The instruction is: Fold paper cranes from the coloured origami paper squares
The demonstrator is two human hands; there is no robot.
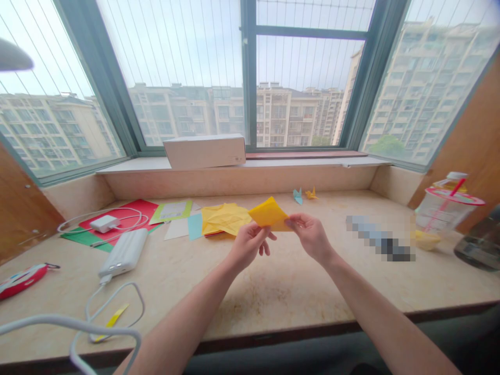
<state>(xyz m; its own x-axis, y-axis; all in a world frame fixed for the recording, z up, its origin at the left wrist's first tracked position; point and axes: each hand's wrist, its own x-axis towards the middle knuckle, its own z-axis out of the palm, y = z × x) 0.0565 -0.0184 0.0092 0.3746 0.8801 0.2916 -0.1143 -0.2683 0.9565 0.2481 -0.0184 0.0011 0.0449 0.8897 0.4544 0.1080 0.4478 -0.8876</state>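
Both of my hands hold a folded piece of orange-yellow paper in the air above the marble desk. My left hand pinches its lower left edge between thumb and fingers. My right hand pinches its right corner. Behind the paper, several loose yellow sheets lie on the desk. Two small folded paper cranes, a blue one and an orange one, stand near the back wall.
At the left lie red paper and green paper, a white charger, a white power bank with cable, and a red case. A cardboard box rests on the sill. A plastic cup with a straw stands right.
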